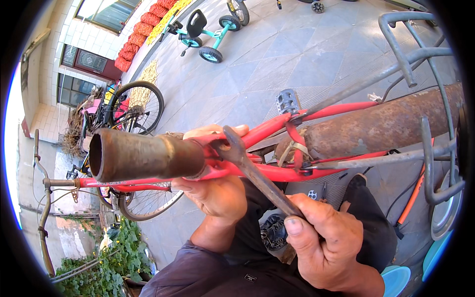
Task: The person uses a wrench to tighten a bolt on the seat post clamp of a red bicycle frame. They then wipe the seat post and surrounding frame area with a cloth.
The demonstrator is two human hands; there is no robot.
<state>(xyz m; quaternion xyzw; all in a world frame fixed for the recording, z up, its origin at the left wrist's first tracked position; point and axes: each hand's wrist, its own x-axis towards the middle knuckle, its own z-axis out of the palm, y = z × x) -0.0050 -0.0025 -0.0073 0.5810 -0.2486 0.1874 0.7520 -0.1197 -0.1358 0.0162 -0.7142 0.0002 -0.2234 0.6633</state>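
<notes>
Rusty cylindrical metal tube (148,156) on a red metal bicycle frame (269,127), best steadied in the curled grip of the left hand (220,195), beside a brown, fork-ended steel wrench (261,181), pinched by the right hand (329,240) and best kept square to the frame.

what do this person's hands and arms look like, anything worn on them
The left hand and right hand are bare: no gloves, rings or watch show. The right thumbnail is short and broad. No sleeve shows on the visible right forearm.
</notes>
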